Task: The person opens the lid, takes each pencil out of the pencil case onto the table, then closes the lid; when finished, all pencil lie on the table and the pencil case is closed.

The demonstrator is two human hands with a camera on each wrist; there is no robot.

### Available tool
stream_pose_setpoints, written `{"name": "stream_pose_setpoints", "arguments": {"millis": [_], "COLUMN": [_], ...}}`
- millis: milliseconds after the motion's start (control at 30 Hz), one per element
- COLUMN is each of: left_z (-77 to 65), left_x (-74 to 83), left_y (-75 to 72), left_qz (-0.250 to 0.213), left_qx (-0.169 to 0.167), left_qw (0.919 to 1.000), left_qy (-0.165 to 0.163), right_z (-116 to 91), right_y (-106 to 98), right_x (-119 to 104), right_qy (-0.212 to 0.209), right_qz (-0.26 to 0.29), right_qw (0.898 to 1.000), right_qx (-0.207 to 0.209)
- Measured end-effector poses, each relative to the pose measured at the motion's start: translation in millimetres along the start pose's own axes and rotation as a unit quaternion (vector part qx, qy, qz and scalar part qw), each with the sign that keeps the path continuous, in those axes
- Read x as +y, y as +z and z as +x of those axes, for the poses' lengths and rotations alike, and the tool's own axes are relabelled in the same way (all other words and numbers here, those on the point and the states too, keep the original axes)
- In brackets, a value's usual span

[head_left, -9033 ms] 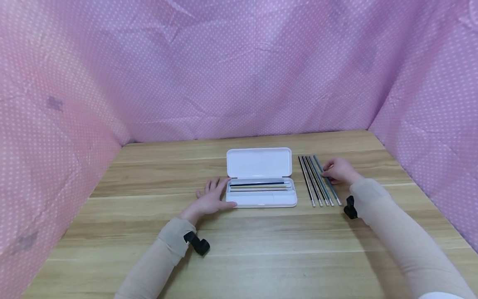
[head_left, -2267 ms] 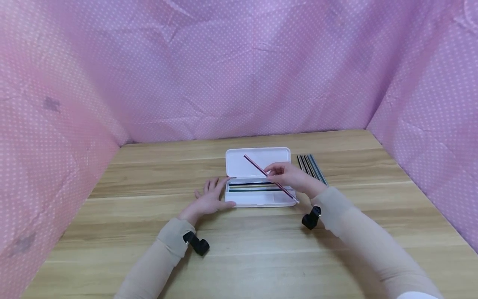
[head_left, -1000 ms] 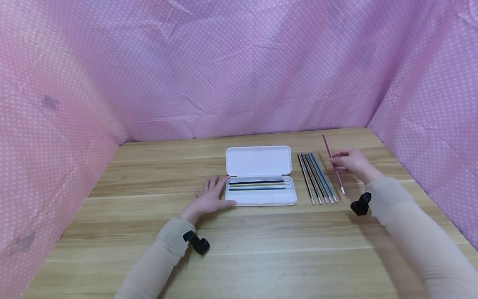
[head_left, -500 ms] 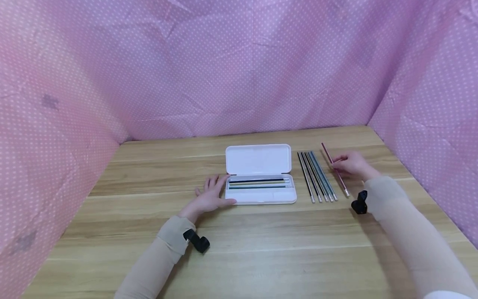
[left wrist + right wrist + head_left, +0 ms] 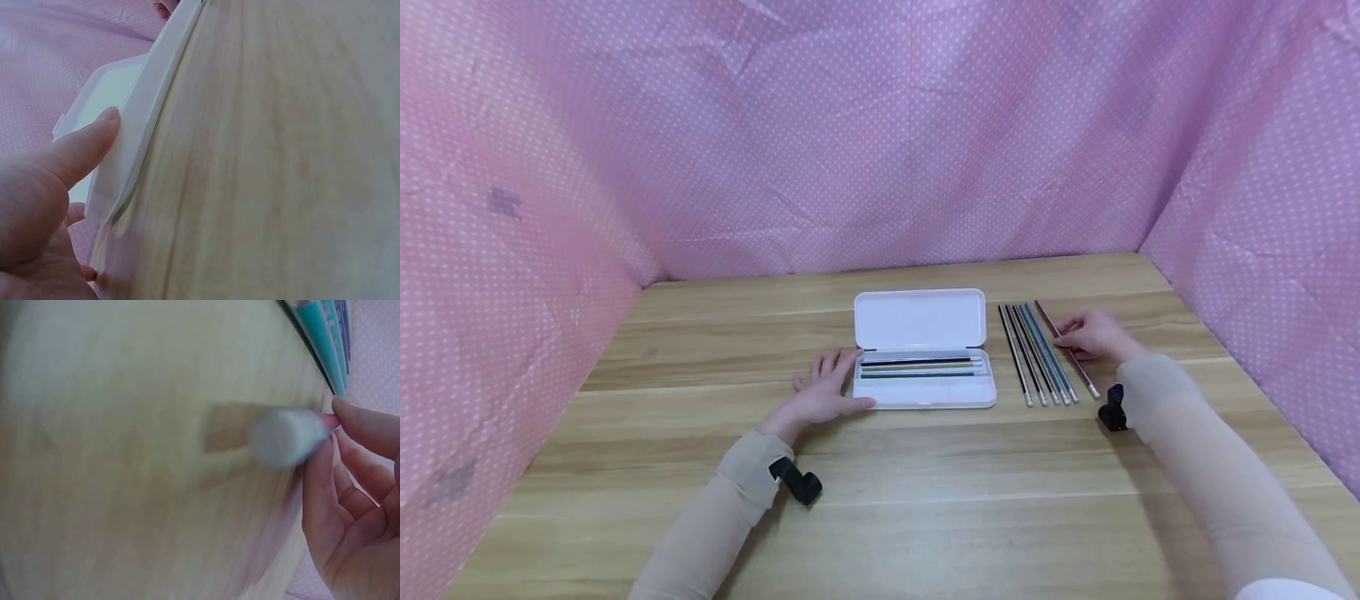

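My right hand (image 5: 1097,335) pinches a red pencil (image 5: 1083,374) between thumb and fingertips, just right of a row of pencils (image 5: 1050,351). In the right wrist view the pencil's white eraser end (image 5: 279,440) points at the camera, blurred, near teal pencils (image 5: 320,337). A white pencil case (image 5: 917,398) lies with its lid (image 5: 919,320) raised back. Several pencils (image 5: 917,375) lie lengthwise in its rear part. At the case's left end rests my left hand (image 5: 823,398), fingers spread; the left wrist view has its thumb (image 5: 94,140) against the case wall.
Everything sits on a wood-grain table (image 5: 925,500). Pink dotted cloth (image 5: 895,150) hangs behind it and along both sides. A black wrist camera (image 5: 797,482) is strapped to the left forearm, another (image 5: 1112,408) to the right.
Since 2.3 s ago the red pencil has gone from above the case to the right of the row. Over the last second it has come lower and closer to the row. The left hand stays.
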State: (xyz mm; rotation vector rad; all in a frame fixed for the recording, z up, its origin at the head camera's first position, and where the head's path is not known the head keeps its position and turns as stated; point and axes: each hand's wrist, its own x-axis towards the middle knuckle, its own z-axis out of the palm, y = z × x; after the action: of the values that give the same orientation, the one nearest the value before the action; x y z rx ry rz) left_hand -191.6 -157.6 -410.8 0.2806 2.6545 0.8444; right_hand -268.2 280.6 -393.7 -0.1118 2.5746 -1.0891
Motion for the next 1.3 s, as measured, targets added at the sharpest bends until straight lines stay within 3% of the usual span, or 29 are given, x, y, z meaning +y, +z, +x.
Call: {"name": "stream_pose_setpoints", "arguments": {"millis": [333, 667, 833, 967, 1167, 1300], "left_z": [0.7, -0.8, -0.2, -0.2, -0.3, -1.5], "left_x": [0.0, -0.2, 1.5, 3.3, 3.8, 2.8], "left_y": [0.8, -0.3, -1.3, -2.3, -3.4, -2.2], "left_qz": [0.002, -0.003, -0.007, -0.011, -0.001, -0.001], "left_qx": [0.0, -0.003, -0.005, -0.005, -0.001, -0.007], "left_qw": [1.0, 1.0, 1.0, 0.9999, 1.0, 1.0], "left_qy": [-0.001, -0.001, -0.003, -0.004, -0.001, -0.006], "right_z": [3.3, 3.1, 0.7, -5.8, -6.5, -6.8], "right_y": [2.8, 7.2, 3.8, -0.3, -0.8, 11.1], "right_x": [-1.2, -4.1, -6.0, -16.6, -39.3, -63.8], "right_qy": [0.006, -0.012, -0.008, 0.008, -0.028, -0.058], "right_qz": [-0.007, 0.032, 0.017, 0.007, -0.034, -0.047], "right_qw": [1.0, 0.999, 1.0, 1.0, 0.998, 0.997], "right_qx": [0.002, 0.003, 0.0, 0.001, 0.04, 0.037]}}
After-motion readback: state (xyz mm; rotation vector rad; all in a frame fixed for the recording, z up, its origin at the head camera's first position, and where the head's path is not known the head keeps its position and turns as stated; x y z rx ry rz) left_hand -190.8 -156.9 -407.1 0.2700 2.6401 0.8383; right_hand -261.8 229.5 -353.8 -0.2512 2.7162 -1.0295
